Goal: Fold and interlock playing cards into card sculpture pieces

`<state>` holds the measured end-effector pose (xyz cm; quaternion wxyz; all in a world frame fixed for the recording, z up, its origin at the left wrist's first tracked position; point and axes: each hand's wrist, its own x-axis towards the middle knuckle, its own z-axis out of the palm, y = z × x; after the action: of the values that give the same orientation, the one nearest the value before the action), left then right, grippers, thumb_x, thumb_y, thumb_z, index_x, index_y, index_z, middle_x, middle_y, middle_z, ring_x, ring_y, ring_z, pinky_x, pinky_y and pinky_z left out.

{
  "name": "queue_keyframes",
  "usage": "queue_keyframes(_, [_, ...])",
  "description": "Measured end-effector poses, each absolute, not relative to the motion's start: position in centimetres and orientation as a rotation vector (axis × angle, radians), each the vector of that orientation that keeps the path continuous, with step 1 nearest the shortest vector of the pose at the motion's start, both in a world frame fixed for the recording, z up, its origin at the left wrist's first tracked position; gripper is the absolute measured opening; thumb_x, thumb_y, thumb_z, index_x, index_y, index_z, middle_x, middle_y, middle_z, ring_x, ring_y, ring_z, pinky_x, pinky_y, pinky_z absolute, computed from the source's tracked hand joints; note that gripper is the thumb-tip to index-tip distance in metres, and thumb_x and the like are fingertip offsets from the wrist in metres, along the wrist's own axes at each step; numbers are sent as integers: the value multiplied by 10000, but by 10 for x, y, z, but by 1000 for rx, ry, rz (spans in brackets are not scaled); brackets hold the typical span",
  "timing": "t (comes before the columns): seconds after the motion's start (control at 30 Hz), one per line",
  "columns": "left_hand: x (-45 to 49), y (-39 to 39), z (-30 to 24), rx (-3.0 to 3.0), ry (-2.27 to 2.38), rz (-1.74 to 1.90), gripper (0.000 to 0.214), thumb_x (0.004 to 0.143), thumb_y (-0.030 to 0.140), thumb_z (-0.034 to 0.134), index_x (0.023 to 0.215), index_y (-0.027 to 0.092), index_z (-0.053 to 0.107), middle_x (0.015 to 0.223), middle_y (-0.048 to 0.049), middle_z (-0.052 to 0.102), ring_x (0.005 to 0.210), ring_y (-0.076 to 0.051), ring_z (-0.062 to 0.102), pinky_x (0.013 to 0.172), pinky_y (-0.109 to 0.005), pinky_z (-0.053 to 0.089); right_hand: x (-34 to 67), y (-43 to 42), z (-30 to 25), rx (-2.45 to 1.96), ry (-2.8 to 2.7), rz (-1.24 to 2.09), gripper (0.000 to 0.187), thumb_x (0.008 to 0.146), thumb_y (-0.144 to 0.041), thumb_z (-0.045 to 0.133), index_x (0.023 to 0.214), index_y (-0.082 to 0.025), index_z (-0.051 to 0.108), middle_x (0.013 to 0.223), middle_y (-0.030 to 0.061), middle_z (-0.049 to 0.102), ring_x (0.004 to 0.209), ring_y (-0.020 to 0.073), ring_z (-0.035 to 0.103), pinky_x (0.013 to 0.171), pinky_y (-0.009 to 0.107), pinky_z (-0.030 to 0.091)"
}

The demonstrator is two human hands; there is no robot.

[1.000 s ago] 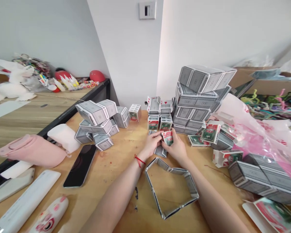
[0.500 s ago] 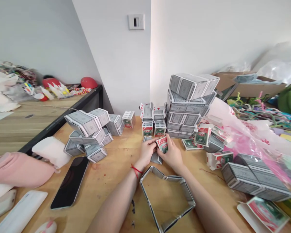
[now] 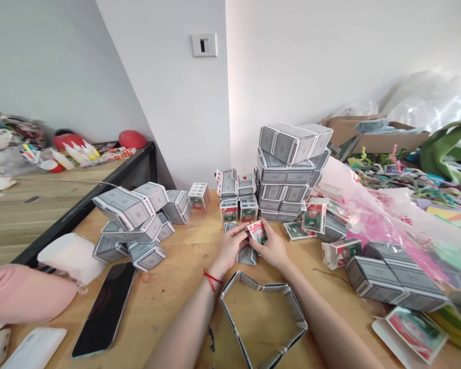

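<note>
Your fingers (image 3: 249, 233) of both hands close on one folded card block (image 3: 257, 231), red and green face up, held just above the counter (image 3: 176, 287). Left hand (image 3: 230, 246) pinches its left edge; right hand (image 3: 272, 248) wraps the right side. Loose cards (image 3: 247, 255) lie under your hands.

Judgement: the block is light, thin paper, easily crushed or sprung open; take it by the folded edges, not the flat faces.

Near you lies a ring of cards (image 3: 263, 320), open in the middle. Beyond your hands stand small blocks (image 3: 238, 207) and a tall stack (image 3: 288, 169).

Against the earlier frames, the grip looks the same; only your view has swung rightward, sliding the phone (image 3: 103, 310) left.
</note>
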<state>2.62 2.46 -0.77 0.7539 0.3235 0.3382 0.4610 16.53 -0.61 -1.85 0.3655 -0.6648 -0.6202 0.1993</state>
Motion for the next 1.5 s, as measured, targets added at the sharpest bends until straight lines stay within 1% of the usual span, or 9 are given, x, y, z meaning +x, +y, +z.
queue_keyframes(0.13, [26, 26, -8, 708, 750, 991, 368, 650, 131, 661, 1018, 134, 648, 1014, -124, 667, 970, -227, 608, 922, -391, 435, 162, -8, -18, -1731, -1614, 461, 757, 708, -427, 553, 1355, -126, 300, 1154, 143, 585, 1004, 271, 582, 811, 364, 461])
queue_keyframes(0.33, [27, 27, -5, 689, 779, 1002, 347, 651, 98, 636, 994, 146, 654, 994, -113, 676, 948, -217, 621, 913, -394, 446, 150, -14, -11, -1843, -1620, 237, 748, 724, -391, 540, 1376, -160, 256, 1115, 144, 575, 928, 281, 600, 737, 364, 466])
queue_keyframes(0.57, [29, 26, -5, 702, 833, 993, 365, 633, 76, 638, 992, 140, 662, 942, -105, 691, 928, -210, 628, 894, -374, 460, 148, -17, -8, -1899, -1672, 172, 744, 752, -398, 511, 1391, -157, 217, 1055, 138, 583, 870, 273, 608, 685, 337, 456])
queue_keyframes(0.7, [31, 24, -3, 708, 866, 1010, 354, 627, 66, 620, 968, 144, 674, 976, -96, 685, 925, -205, 629, 886, -362, 468, 148, -17, -7, -1924, -1692, 162, 737, 755, -399, 508, 1390, -162, 220, 1040, 129, 590, 857, 267, 610, 678, 329, 451])
queue_keyframes(0.8, [33, 22, -3, 717, 895, 1030, 329, 625, 73, 615, 937, 148, 686, 1003, -94, 679, 922, -208, 628, 874, -361, 474, 147, -18, -5, -1920, -1702, 162, 726, 756, -393, 507, 1388, -169, 228, 1039, 124, 595, 860, 267, 610, 682, 330, 450])
queue_keyframes(0.9, [33, 22, -6, 722, 913, 1039, 298, 628, 90, 619, 911, 148, 693, 957, -94, 691, 904, -215, 632, 866, -373, 474, 146, -20, -4, -1889, -1714, 168, 715, 754, -383, 511, 1384, -183, 241, 1059, 121, 595, 869, 265, 612, 694, 330, 453])
queue_keyframes(1.17, [27, 26, -9, 710, 758, 992, 322, 643, 116, 599, 955, 131, 675, 971, -114, 683, 924, -223, 623, 868, -366, 463, 153, -14, -12, -1835, -1577, 297, 721, 728, -394, 536, 1366, -167, 289, 1149, 123, 576, 983, 266, 588, 799, 352, 459])
queue_keyframes(1.33, [25, 26, -7, 744, 697, 943, 326, 639, 168, 655, 962, 124, 670, 965, -125, 682, 940, -237, 617, 886, -372, 450, 158, -12, -17, -1800, -1541, 324, 684, 716, -399, 543, 1326, -156, 354, 1172, 123, 574, 1023, 267, 575, 839, 367, 454])
queue_keyframes(1.5, [27, 26, -7, 740, 712, 973, 320, 630, 160, 681, 948, 132, 668, 968, -114, 681, 958, -237, 610, 914, -386, 435, 158, -12, -18, -1772, -1547, 330, 667, 709, -396, 546, 1308, -154, 379, 1174, 118, 579, 1035, 263, 573, 850, 366, 455])
